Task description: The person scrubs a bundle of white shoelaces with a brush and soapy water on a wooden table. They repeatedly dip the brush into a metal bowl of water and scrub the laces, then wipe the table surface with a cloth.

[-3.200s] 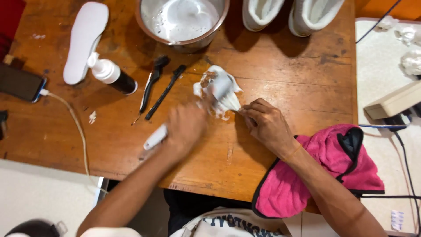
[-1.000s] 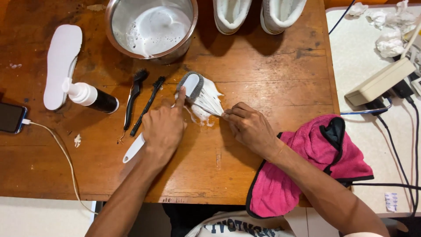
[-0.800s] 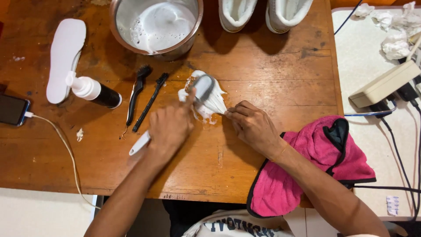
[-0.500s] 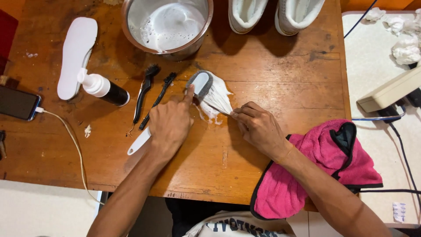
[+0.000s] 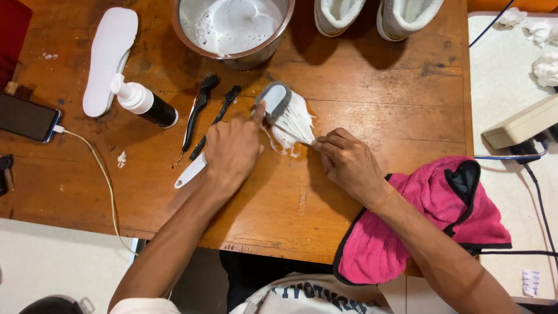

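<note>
Far left, one white insole (image 5: 109, 58) lies bare on the wooden table (image 5: 407, 110), next to the spray bottle (image 5: 142, 103) and two black brushes (image 5: 197, 104). My left hand (image 5: 232, 152) is clamped on the white-handled scrub brush (image 5: 273, 100), its head bearing on the foamy white laces (image 5: 293, 123), which my right hand (image 5: 349, 163) pinches at one end. They look soaped (I think; suds blur them). The foam bowl (image 5: 232, 29) and sneakers (image 5: 378, 14) wait behind, unrinsed.

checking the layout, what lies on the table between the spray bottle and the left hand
In the head view, two slim black brushes lie between the spray bottle and the left hand, side by side on the wooden table, with bare wood around them.
</note>
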